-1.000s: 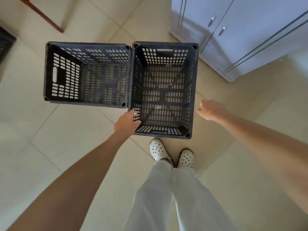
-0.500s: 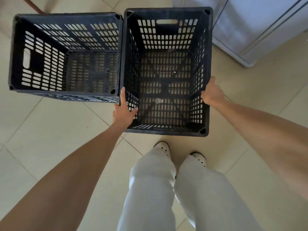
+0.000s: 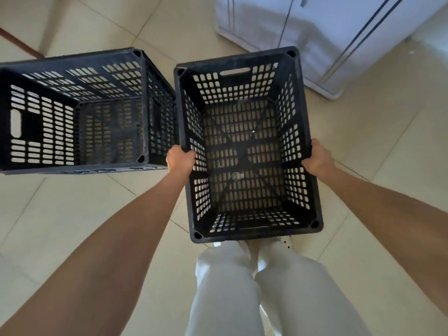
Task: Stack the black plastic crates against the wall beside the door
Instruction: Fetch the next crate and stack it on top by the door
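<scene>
Two hands, left hand (image 3: 180, 159) and right hand (image 3: 317, 158), curl round opposite long rims of the black slotted plastic crate (image 3: 254, 235), apparently raised off the beige tiled floor (image 3: 72, 202) just beside a second black slotted crate (image 3: 144, 105); an even lift should keep it level for stacking.

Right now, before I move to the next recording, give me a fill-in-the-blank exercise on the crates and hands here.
1. The left hand and the right hand grip opposite rims of the held crate, so ___ hands are on it.
2. The other crate stands to the held crate's ___.
3. The floor is laid with pale ___.

Missing words: both; left; tiles
</scene>
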A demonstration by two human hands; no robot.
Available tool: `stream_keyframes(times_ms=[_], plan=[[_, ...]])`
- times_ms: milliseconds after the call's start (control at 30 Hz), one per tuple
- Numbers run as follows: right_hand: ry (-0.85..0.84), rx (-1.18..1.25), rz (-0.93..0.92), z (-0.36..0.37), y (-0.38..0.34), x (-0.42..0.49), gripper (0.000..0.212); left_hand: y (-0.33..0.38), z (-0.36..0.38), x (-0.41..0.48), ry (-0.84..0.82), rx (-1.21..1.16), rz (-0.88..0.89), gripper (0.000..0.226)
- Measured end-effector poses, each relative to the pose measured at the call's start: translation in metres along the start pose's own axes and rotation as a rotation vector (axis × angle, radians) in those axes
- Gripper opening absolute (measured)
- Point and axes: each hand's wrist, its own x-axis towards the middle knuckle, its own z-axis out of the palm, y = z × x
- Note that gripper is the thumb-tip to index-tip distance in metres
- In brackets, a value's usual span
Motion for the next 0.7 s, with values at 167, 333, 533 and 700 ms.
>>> stream_keyframes(times_ms=[167, 333, 533, 700], plan=[[-0.038, 0.076, 0.029, -0.035, -0.006, -0.012, 0.047, 0.021, -0.022, -0.017, 0.017, 0.116, 0.05, 0.033], [-0.056, 0.111, 0.026, -0.095, -0.02, -0.056, 0.045, 0.055, -0.074, -0.063, 0.016, 0.288, 0.145, 0.032], [-0.074, 0.13, 0.02, -0.169, -0.026, -0.123, 0.042, 0.1, -0.127, -0.134, -0.009, 0.397, 0.178, 0.032], [-0.056, 0.177, 0.044, -0.225, -0.005, -0.181, 0.039, 0.142, -0.151, -0.196, -0.132, 0.484, 0.279, 0.032]])
